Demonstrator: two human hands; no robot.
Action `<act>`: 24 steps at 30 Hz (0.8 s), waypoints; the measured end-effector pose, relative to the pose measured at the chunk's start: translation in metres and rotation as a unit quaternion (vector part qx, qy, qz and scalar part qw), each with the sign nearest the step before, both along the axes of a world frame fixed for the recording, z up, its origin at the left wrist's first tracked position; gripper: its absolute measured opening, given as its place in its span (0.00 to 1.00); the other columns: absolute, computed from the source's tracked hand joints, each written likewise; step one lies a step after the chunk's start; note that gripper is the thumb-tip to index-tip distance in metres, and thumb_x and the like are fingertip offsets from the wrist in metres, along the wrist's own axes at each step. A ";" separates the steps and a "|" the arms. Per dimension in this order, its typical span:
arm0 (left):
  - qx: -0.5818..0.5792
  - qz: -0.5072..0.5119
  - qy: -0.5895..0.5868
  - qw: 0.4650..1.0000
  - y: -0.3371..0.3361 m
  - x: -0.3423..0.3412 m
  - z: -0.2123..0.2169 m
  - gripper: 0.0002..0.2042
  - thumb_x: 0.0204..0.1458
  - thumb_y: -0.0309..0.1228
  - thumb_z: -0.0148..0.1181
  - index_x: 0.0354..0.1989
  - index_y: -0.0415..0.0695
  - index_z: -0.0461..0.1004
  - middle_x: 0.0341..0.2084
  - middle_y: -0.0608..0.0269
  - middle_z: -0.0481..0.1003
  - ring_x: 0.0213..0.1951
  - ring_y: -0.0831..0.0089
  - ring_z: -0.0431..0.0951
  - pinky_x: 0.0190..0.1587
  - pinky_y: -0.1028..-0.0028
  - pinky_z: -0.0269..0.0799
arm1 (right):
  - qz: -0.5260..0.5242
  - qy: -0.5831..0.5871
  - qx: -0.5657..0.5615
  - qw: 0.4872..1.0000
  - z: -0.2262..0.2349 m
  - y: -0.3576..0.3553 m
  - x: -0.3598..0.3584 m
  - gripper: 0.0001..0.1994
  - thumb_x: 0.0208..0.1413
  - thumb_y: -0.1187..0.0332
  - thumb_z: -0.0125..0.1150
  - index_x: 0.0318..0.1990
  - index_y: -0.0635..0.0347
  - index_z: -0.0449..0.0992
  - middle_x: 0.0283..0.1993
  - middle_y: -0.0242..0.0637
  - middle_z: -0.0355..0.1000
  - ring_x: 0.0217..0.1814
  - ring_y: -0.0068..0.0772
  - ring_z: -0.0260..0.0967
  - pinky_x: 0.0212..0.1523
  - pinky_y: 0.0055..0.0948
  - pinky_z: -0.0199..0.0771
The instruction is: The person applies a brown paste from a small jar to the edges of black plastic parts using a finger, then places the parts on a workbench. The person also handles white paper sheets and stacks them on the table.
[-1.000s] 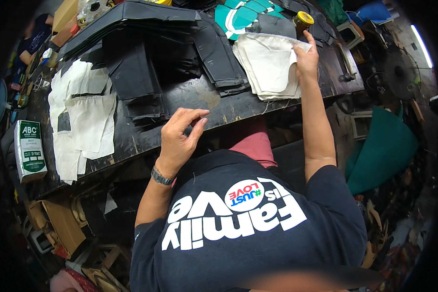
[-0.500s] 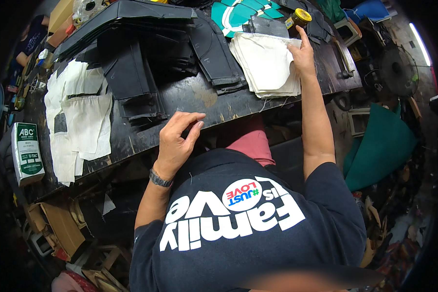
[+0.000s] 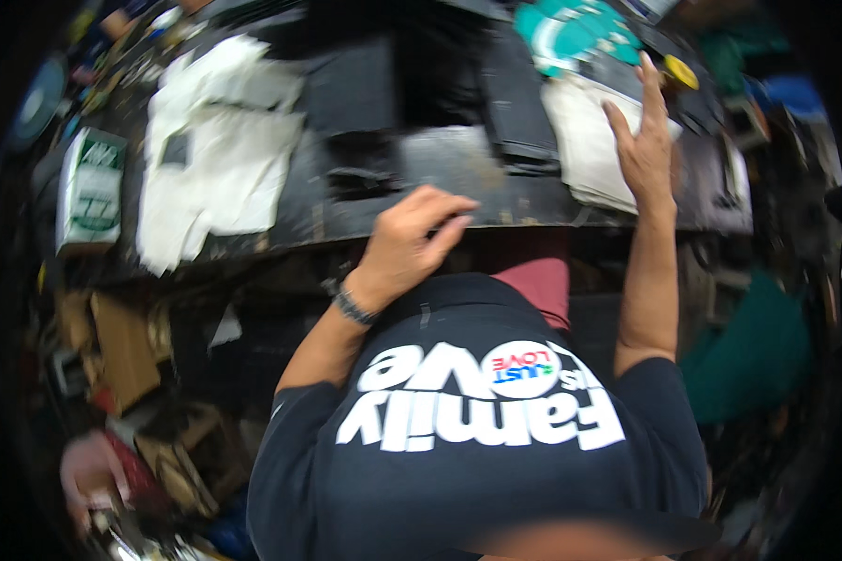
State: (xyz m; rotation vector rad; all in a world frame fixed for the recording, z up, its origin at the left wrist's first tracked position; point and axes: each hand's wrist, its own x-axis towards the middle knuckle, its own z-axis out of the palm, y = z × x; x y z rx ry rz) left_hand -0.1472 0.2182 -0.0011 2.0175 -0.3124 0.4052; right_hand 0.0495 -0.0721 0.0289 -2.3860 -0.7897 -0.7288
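Presently, item by item. Left hand (image 3: 412, 245): resting at the near edge of the dark worktop (image 3: 458, 168), fingers (image 3: 451, 208) curled loosely inward, grasping nothing; a dark band sits on its wrist. Right hand (image 3: 644, 140): raised over the right part of the worktop, fingers spread and released, palm over the stack of cream fabric pieces (image 3: 594, 154); whether it touches the stack I cannot tell, as the view is blurred. Stack of cream fabric pieces: lies flat on the right part of the worktop, just under and beside the right hand. Yellow round lid (image 3: 680, 72): just beyond the right fingertips, apart from them. Teal patterned sheet (image 3: 571, 37): at the far edge, behind the cream stack. Black cut panels (image 3: 421, 84): piled across the middle of the worktop. White paper patterns (image 3: 220, 150): spread over the left part, hanging past the near edge. Green-and-white packet (image 3: 89, 192): at the left end, beside the white patterns.
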 end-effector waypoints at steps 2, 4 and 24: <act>0.009 0.015 0.000 1.000 0.011 -0.001 0.004 0.09 0.53 0.22 0.66 0.43 0.41 0.82 0.34 0.57 0.80 0.35 0.65 0.80 0.39 0.72 0.76 | -0.025 -0.004 -0.075 0.997 -0.023 0.015 0.007 0.39 0.62 0.57 0.62 0.77 0.50 0.50 0.75 0.47 0.57 0.77 0.55 0.49 0.74 0.49 0.47; 0.034 0.082 -0.037 0.995 0.037 -0.003 0.010 0.08 0.53 0.22 0.66 0.42 0.41 0.82 0.33 0.56 0.80 0.35 0.64 0.80 0.39 0.71 0.76 | -0.092 0.124 -0.110 0.982 -0.046 0.018 0.012 0.38 0.64 0.53 0.58 0.77 0.48 0.49 0.77 0.44 0.53 0.80 0.54 0.43 0.75 0.55 0.41; 0.213 0.499 0.164 0.824 0.321 0.047 -0.026 0.36 0.44 0.57 0.73 0.53 0.38 0.79 0.48 0.47 0.80 0.49 0.56 0.81 0.51 0.63 0.75 | -0.008 0.097 0.057 0.994 -0.064 0.000 0.012 0.44 0.59 0.56 0.66 0.77 0.53 0.47 0.80 0.45 0.46 0.81 0.46 0.42 0.78 0.39 0.40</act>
